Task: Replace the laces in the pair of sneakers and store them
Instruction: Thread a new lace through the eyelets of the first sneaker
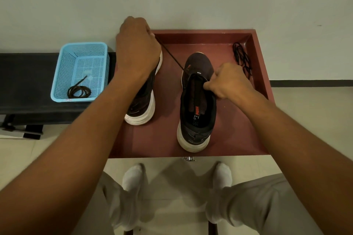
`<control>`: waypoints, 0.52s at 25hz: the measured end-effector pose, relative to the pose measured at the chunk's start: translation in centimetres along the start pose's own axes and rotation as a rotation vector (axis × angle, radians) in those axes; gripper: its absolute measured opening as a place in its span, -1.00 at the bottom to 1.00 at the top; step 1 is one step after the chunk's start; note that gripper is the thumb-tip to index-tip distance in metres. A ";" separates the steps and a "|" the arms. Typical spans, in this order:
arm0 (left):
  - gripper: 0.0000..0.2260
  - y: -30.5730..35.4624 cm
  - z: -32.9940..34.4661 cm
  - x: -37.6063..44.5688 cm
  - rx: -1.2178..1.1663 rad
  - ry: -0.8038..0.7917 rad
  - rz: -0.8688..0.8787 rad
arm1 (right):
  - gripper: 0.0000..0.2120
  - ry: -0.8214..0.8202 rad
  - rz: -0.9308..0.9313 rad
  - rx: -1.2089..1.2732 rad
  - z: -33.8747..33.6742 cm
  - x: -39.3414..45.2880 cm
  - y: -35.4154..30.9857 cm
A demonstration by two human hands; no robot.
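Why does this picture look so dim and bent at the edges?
Head view: the light is dim and warm; the wide lens bows the red tray and stretches both forearms. The left hand looks slightly soft, while the right sneaker stays readable.

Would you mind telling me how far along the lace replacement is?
One lace already lies coiled in the blue basket. The left hand pulls a lace taut from the right sneaker, which the right hand steadies. A loose lace waits in the tray; storing remains.
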State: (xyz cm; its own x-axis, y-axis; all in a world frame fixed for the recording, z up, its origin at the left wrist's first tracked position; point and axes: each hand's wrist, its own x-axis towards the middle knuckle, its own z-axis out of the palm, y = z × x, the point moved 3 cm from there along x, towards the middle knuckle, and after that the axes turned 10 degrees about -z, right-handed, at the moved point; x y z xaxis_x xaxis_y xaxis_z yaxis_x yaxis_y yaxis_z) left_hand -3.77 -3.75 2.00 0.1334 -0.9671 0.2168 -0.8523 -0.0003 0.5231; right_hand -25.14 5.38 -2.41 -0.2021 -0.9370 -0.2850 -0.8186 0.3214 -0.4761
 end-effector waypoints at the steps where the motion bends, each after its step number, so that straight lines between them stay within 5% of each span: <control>1: -0.83 -0.2 -0.1 0.1 0.015 -0.012 0.001 | -0.78 -0.003 -0.001 -0.002 0.0 0.0 -0.1; 6: -0.58 1.5 3.5 -3.7 -0.015 -0.488 0.207 | -0.80 -0.036 -0.012 -0.020 -0.3 -0.1 -0.4; 9: -0.68 1.9 5.5 -5.3 0.052 -0.484 0.217 | -0.80 -0.045 -0.015 -0.026 -0.3 -0.1 -0.3; 13: -0.91 1.2 6.5 -5.2 -0.199 -0.531 -0.059 | -0.83 -0.049 -0.005 0.017 -0.3 -0.1 -0.2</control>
State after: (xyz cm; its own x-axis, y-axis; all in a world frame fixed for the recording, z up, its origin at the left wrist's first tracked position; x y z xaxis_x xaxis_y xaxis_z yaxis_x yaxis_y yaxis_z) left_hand -8.81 -0.37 -3.83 -0.1383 -0.9620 -0.2353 -0.7328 -0.0604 0.6777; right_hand -25.14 5.34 -2.09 -0.1711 -0.9308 -0.3232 -0.8102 0.3195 -0.4913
